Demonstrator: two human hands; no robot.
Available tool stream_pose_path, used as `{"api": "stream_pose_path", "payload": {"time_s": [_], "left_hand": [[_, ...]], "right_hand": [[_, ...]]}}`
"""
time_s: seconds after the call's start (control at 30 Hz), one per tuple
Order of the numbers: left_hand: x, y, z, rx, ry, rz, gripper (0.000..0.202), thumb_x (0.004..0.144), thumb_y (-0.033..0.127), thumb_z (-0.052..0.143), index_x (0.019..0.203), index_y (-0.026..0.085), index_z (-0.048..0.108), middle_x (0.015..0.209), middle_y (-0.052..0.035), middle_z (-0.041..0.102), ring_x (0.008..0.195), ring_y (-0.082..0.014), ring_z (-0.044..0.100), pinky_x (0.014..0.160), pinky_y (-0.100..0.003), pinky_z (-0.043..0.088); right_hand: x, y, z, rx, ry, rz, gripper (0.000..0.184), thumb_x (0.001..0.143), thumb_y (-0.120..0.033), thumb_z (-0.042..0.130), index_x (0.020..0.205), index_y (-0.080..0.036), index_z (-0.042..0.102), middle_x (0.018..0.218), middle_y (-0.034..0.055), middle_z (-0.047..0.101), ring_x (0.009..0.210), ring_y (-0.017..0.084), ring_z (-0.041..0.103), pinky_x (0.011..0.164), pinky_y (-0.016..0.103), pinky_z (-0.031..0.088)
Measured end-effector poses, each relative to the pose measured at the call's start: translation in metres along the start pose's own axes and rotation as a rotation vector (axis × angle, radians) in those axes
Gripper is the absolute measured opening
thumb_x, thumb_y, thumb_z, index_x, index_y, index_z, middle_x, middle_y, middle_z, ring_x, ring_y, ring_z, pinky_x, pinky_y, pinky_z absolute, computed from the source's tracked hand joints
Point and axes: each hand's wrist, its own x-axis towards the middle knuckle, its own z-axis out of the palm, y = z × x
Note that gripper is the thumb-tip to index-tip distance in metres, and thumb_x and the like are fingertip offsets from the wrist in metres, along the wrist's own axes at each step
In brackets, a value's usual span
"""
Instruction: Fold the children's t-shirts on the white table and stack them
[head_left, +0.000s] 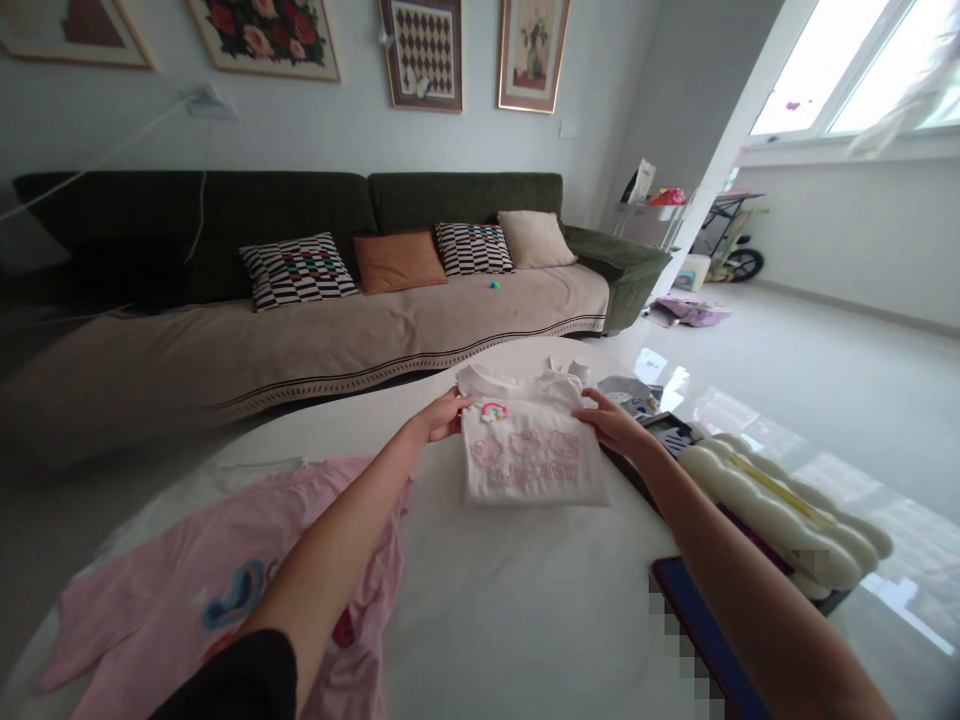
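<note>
A white T-shirt (536, 490), folded into a rough rectangle, is held near the far side of the white table with its collar away from me. Pink printed figures and a small rainbow patch (494, 411) show on its front. My left hand (444, 415) grips its left edge beside the rainbow. On the opposite edge, my right hand (609, 420) has its fingers closed on the fabric. A pink shirt (187, 550) with a blue design lies loosely spread at the left, partly behind my left forearm.
The white table (480, 610) has a rounded far edge. At its right are a puffy cream-coloured object (780, 500), a dark-edged tablet-like item (697, 610) and small clutter (634, 395). A long green sofa (300, 200) with several cushions stands behind.
</note>
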Motion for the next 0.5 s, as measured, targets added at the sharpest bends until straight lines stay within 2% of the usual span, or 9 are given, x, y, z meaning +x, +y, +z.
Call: {"api": "stream_pose_path", "payload": {"time_s": [0.1,0.2,0.33,0.4,0.5], "left_hand": [[0.041,-0.023,0.004,0.023,0.186,-0.077,0.031,0.081,0.016,0.047,0.111,0.02,0.042,0.078,-0.001,0.058,0.05,-0.0063,0.05,0.051,-0.02,0.044],[0.055,-0.047,0.003,0.032,0.25,-0.085,0.031,0.083,0.022,0.044,0.114,0.019,0.038,0.084,-0.0035,0.059,0.051,-0.007,0.051,0.051,-0.021,0.045],[0.043,-0.059,0.003,0.058,0.258,-0.07,0.046,0.075,0.029,0.058,0.116,0.021,0.038,0.091,-0.0051,0.061,0.058,-0.0102,0.056,0.054,-0.024,0.048],[0.033,-0.059,0.005,0.086,0.231,-0.028,0.064,0.067,0.019,0.065,0.123,0.023,0.034,0.093,-0.0053,0.062,0.064,-0.012,0.059,0.058,-0.024,0.048],[0.022,-0.059,0.012,0.123,0.183,0.143,0.091,0.061,0.003,0.062,0.135,0.027,0.013,0.101,-0.005,0.061,0.074,-0.0132,0.06,0.062,-0.023,0.049]], "right_hand": [[0.044,0.021,0.011,-0.085,0.056,0.045,0.045,0.065,-0.024,0.057,0.108,-0.017,0.05,0.063,-0.002,0.056,0.046,0.008,0.048,0.042,0.018,0.036],[0.058,0.047,0.019,-0.108,0.04,0.062,0.044,0.063,-0.022,0.058,0.105,-0.014,0.051,0.067,-0.0005,0.057,0.049,0.008,0.049,0.042,0.017,0.035],[0.049,0.063,0.016,-0.146,0.008,0.07,0.057,0.061,-0.025,0.061,0.115,-0.018,0.045,0.069,-0.0025,0.055,0.052,0.009,0.049,0.044,0.017,0.036],[0.041,0.063,0.013,-0.181,0.001,0.007,0.064,0.06,-0.025,0.06,0.12,-0.02,0.039,0.067,-0.0045,0.052,0.053,0.009,0.049,0.046,0.018,0.037],[0.03,0.06,0.012,-0.211,0.022,-0.178,0.063,0.062,-0.024,0.056,0.122,-0.021,0.038,0.069,-0.0035,0.052,0.059,0.011,0.051,0.052,0.022,0.041]]}}
